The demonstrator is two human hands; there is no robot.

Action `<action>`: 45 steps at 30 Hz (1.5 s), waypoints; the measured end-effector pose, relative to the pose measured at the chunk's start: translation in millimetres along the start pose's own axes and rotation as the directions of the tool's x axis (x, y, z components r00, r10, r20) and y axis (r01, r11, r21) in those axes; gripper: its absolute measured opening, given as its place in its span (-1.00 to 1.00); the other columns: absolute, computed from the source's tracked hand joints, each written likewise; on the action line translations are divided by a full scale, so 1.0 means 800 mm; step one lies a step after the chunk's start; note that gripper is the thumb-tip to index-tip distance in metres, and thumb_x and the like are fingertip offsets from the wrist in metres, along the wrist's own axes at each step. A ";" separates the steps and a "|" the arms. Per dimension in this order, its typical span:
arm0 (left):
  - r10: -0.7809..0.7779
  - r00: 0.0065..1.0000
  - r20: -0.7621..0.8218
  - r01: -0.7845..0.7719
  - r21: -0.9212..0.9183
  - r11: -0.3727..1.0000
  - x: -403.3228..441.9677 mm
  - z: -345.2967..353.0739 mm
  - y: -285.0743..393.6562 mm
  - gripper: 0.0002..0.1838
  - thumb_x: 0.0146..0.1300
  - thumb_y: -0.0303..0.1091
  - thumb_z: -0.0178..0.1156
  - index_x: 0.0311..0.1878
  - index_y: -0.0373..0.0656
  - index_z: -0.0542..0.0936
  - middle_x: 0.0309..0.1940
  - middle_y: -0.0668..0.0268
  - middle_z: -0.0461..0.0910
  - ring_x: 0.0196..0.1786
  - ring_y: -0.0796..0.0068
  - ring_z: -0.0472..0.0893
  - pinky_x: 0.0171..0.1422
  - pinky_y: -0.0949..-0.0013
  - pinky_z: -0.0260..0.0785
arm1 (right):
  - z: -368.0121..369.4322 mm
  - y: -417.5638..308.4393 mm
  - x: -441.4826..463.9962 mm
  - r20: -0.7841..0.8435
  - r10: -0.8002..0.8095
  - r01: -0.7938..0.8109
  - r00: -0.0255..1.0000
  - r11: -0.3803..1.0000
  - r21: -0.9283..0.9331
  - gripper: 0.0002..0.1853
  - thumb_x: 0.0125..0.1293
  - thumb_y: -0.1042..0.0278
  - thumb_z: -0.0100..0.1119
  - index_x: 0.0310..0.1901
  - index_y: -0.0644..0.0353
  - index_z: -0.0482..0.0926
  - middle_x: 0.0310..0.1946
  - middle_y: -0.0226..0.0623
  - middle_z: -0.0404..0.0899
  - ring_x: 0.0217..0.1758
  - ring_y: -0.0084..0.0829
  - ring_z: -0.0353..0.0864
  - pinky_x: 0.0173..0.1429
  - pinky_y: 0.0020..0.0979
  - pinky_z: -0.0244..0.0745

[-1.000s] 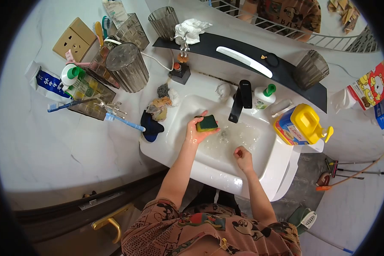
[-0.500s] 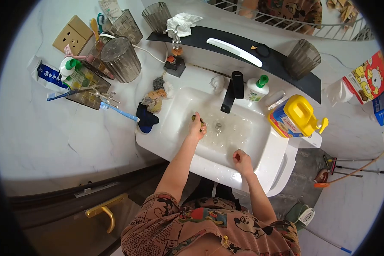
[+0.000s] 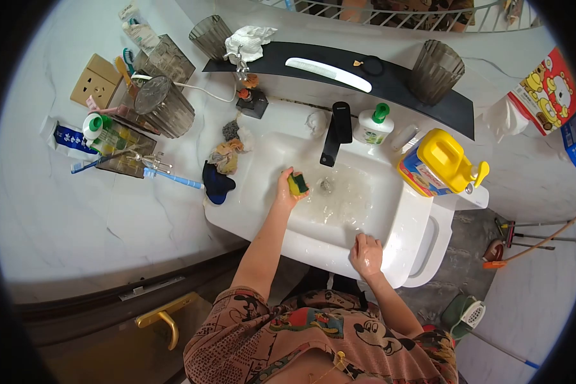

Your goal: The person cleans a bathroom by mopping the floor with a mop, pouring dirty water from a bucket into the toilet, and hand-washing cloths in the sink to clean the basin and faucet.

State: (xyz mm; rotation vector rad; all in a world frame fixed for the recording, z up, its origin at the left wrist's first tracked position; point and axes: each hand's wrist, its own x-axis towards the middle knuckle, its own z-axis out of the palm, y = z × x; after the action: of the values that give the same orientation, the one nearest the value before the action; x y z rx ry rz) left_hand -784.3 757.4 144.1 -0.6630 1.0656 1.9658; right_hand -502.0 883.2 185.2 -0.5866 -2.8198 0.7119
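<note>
My left hand [image 3: 288, 188] is closed around a yellow sponge [image 3: 296, 185] with a dark green scouring side, held over the left part of the white sink [image 3: 262, 221]. Cloudy water [image 3: 342, 198] with some bubbles lies in the basin around the metal drain [image 3: 326, 185]. At the basin's front rim, on the right, is my wet right hand [image 3: 366, 255], its fingers curled in and nothing visible in them. Above the water, the black faucet [image 3: 334, 137] stands at the back of the sink.
A soap bottle [image 3: 372, 125] and a yellow jug [image 3: 438, 163] stand behind and right of the basin. Left are wadded cloths [image 3: 225, 157], a dark blue cloth [image 3: 217, 184] and a toothbrush [image 3: 176, 178]. A black shelf [image 3: 269, 61] carries a white comb [image 3: 326, 73] and tumblers.
My left hand has turned and shifted slightly left, bringing the sponge's green side into view. My right hand has drawn back towards the front rim and turned knuckles up. The view has shifted slightly.
</note>
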 end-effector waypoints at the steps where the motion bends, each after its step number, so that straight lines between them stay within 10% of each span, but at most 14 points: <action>1: -0.008 0.999 0.032 0.009 -0.017 1.000 -0.009 0.007 0.007 -0.64 0.24 0.01 -0.01 -0.30 -0.13 0.46 -0.39 0.16 0.52 -0.30 0.08 0.57 -0.34 0.11 0.38 | 0.000 -0.002 0.002 0.021 0.024 -0.024 0.999 1.000 -0.008 -0.91 0.03 0.49 0.09 -0.39 0.19 0.43 -0.53 -0.18 0.47 -0.39 -0.14 0.49 -0.21 -0.19 0.33; 2: -0.030 0.988 0.153 0.040 -0.065 0.997 -0.009 0.000 0.013 -0.51 0.26 0.01 -0.05 -0.07 -0.29 0.47 -0.10 0.02 0.51 0.05 -0.16 0.48 0.05 -0.09 0.34 | 0.002 -0.004 0.003 0.040 0.049 -0.048 0.998 0.999 -0.016 -0.90 0.02 0.49 0.08 -0.38 0.19 0.42 -0.53 -0.18 0.46 -0.39 -0.14 0.48 -0.23 -0.17 0.34; 11: 0.228 0.841 0.491 -0.051 -0.347 0.936 0.008 0.074 0.132 -0.24 0.33 0.18 -0.13 0.25 -0.42 0.19 0.24 -0.16 0.19 0.27 -0.27 0.23 0.35 -0.36 -0.04 | 0.003 -0.003 0.004 0.013 0.047 -0.046 0.999 0.999 -0.016 -0.87 -0.10 0.47 0.10 -0.45 0.18 0.38 -0.56 -0.18 0.46 -0.40 -0.17 0.49 -0.28 -0.15 0.38; 14: 0.265 0.961 -0.073 -0.266 -0.003 0.964 0.070 0.063 0.145 -0.35 0.25 -0.02 0.12 0.20 -0.35 0.26 0.21 -0.13 0.22 0.24 -0.21 0.27 0.28 -0.26 0.12 | 0.007 -0.001 0.003 0.020 0.058 -0.057 0.998 0.998 -0.036 -0.87 -0.10 0.47 0.10 -0.46 0.18 0.38 -0.55 -0.18 0.47 -0.40 -0.16 0.49 -0.28 -0.16 0.39; 15: 0.487 0.870 -0.073 -0.422 0.399 0.814 0.071 0.056 0.144 -0.39 0.19 -0.10 0.18 0.19 -0.30 0.28 0.19 -0.14 0.22 0.22 -0.19 0.29 0.25 -0.21 0.15 | 0.003 -0.002 0.006 0.020 0.061 -0.060 0.998 0.998 -0.033 -0.87 -0.10 0.47 0.09 -0.46 0.18 0.38 -0.55 -0.18 0.47 -0.40 -0.16 0.49 -0.28 -0.16 0.39; 17: 0.768 0.614 0.185 -0.384 0.919 0.086 0.057 0.029 0.131 -0.40 0.07 -0.28 0.32 0.16 -0.21 0.33 0.13 -0.16 0.24 0.17 -0.13 0.32 0.19 -0.12 0.19 | -0.004 -0.010 0.008 0.027 0.078 -0.077 0.997 0.997 -0.017 -0.88 -0.09 0.47 0.09 -0.46 0.18 0.38 -0.54 -0.18 0.47 -0.39 -0.15 0.49 -0.28 -0.15 0.38; 18: 0.874 0.375 0.309 -0.252 0.941 -0.225 0.045 0.029 0.119 -0.43 -0.06 -0.47 0.33 0.08 -0.17 0.37 0.07 -0.11 0.27 0.07 -0.06 0.36 0.15 0.01 0.18 | -0.001 -0.010 0.007 0.034 0.077 -0.077 0.996 0.997 -0.015 -0.88 -0.08 0.47 0.08 -0.45 0.18 0.38 -0.54 -0.17 0.47 -0.39 -0.14 0.48 -0.27 -0.14 0.38; 22: 0.852 0.106 0.513 0.141 0.840 -0.523 -0.007 0.046 0.140 -0.52 -0.06 -0.48 0.28 -0.01 -0.19 0.40 -0.02 -0.03 0.36 0.02 -0.06 0.36 0.14 0.09 0.19 | 0.005 -0.003 0.006 0.046 0.080 -0.080 0.996 0.997 -0.011 -0.90 -0.06 0.47 0.05 -0.44 0.18 0.40 -0.53 -0.17 0.47 -0.38 -0.12 0.47 -0.26 -0.10 0.37; 25: 0.829 0.385 0.405 0.080 0.880 -0.467 0.025 0.008 0.174 -0.55 -0.02 -0.49 0.23 0.00 -0.24 0.39 -0.03 -0.08 0.40 0.03 -0.06 0.39 0.13 0.09 0.23 | 0.005 -0.006 0.004 0.024 0.073 -0.073 0.997 0.997 -0.013 -0.90 -0.08 0.47 0.08 -0.47 0.18 0.38 -0.55 -0.17 0.47 -0.40 -0.14 0.49 -0.29 -0.14 0.39; 28: 0.876 0.290 0.385 -0.060 0.921 -0.385 0.011 0.007 0.173 -0.61 0.03 -0.54 0.12 -0.01 -0.30 0.38 -0.16 -0.01 0.47 -0.08 0.12 0.49 0.04 0.16 0.32 | 0.003 -0.004 0.005 0.019 0.112 -0.113 0.994 0.991 0.078 -0.92 -0.02 0.45 0.11 -0.45 0.20 0.42 -0.55 -0.17 0.49 -0.45 -0.21 0.51 -0.35 -0.24 0.42; 31: 0.899 0.436 0.044 -0.608 0.751 0.258 -0.013 0.006 0.151 -0.63 0.07 -0.57 0.00 0.01 -0.35 0.37 -0.23 0.09 0.51 -0.19 0.30 0.55 -0.13 0.28 0.42 | 0.015 0.003 0.026 0.090 0.258 -0.271 0.962 0.858 0.436 -0.88 0.18 0.37 0.11 -0.36 0.25 0.47 -0.51 -0.25 0.52 -0.47 -0.41 0.50 -0.37 -0.42 0.40; 34: 0.565 0.824 0.038 -0.559 0.209 0.802 -0.025 0.001 0.109 -0.62 0.10 -0.57 -0.04 0.05 -0.34 0.36 -0.21 0.15 0.52 -0.21 0.39 0.57 -0.27 0.37 0.46 | 0.002 -0.008 0.096 0.050 0.270 -0.221 0.961 0.652 0.725 -0.79 0.34 0.24 0.08 -0.27 0.24 0.51 -0.52 -0.37 0.51 -0.50 -0.59 0.43 -0.41 -0.54 0.34; 39: 0.274 0.956 0.100 -0.292 0.272 0.917 0.007 0.021 0.005 -0.54 0.10 -0.58 0.09 0.12 -0.25 0.32 -0.10 0.17 0.51 -0.13 0.35 0.59 -0.17 0.29 0.50 | -0.067 -0.069 0.255 0.109 0.249 -0.188 0.962 0.320 0.928 -0.83 0.36 0.38 -0.08 -0.18 0.27 0.47 -0.46 -0.37 0.54 -0.49 -0.63 0.43 -0.44 -0.58 0.28; 45: 0.130 0.972 0.197 -0.207 0.443 0.872 0.049 0.061 -0.061 -0.81 0.10 -0.43 0.26 -0.20 -0.20 0.55 -0.40 0.34 0.55 -0.33 0.47 0.55 -0.33 0.39 0.35 | -0.087 -0.064 0.298 0.068 0.213 -0.149 0.975 0.389 0.909 -0.83 0.26 0.51 -0.15 -0.29 0.29 0.49 -0.50 -0.32 0.57 -0.55 -0.59 0.45 -0.49 -0.55 0.30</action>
State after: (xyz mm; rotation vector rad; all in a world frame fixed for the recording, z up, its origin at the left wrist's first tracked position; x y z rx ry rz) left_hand -769.2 830.5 118.6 -0.1500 1.4613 1.7722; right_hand -717.2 970.1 287.9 -0.6399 -1.7927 2.0212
